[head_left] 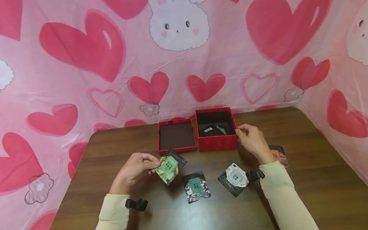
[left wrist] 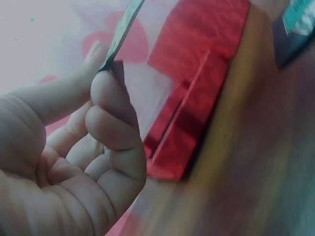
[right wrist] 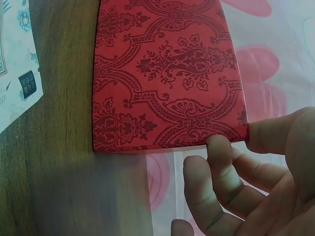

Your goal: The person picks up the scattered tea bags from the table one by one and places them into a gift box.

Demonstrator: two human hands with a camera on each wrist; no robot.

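My left hand (head_left: 138, 169) pinches a flat black sachet with a green label (head_left: 168, 166) between thumb and fingertips, held up over the table in front of the box lid. Edge-on, the same sachet (left wrist: 120, 37) shows as a thin strip in the left wrist view. My right hand (head_left: 253, 141) grips the front right corner of a patterned red box (head_left: 217, 144); in the right wrist view the thumb and index finger meet at the corner of its patterned wall (right wrist: 172, 83). Inside the open box lie dark sachets (head_left: 216, 129), one with a white sticker.
The red lid (head_left: 176, 135) lies inner side up left of the box. On the wooden table (head_left: 166, 218) are a teal-labelled sachet (head_left: 195, 187), a white-labelled sachet (head_left: 236, 178) and, partly behind my right forearm, an orange-labelled sachet (head_left: 280, 155). A pink heart-print cloth (head_left: 179, 64) hangs behind.
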